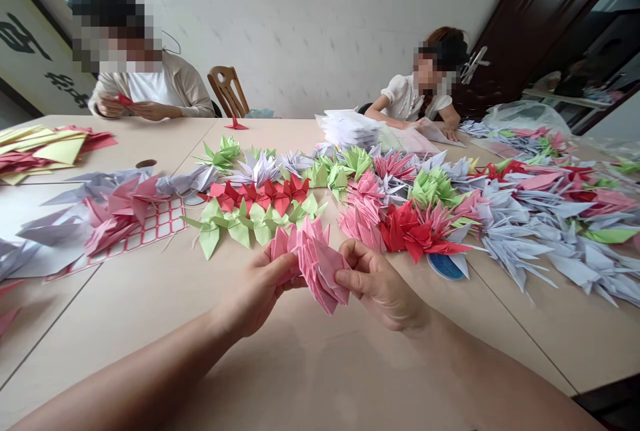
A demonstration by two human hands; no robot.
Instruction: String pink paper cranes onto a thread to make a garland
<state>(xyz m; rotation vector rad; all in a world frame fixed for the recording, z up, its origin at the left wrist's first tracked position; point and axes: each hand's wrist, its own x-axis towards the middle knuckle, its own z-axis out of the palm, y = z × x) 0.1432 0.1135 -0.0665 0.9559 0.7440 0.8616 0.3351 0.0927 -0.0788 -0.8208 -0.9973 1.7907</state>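
Observation:
Between my two hands, above the near part of the table, is a bundle of pink origami cranes [320,264], nested close together. My left hand [260,281] grips the bundle's left side, thumb on top and fingers beneath. At its right edge, my right hand [377,284] pinches a pink paper tip between thumb and fingers. Just beyond the bundle lie a row of light green folded cranes [250,223] and a row of red ones [260,196]. More pink cranes [363,208] and a red cluster [415,231] rest near my right hand.
Many pale lilac cranes [520,238] cover the table's right side. Yellow and red paper [45,148] lies far left, beside a red-grid sheet [155,224]. A stack of white paper [350,128] stands at the back. Two people [150,84] sit opposite; the left one holds red paper.

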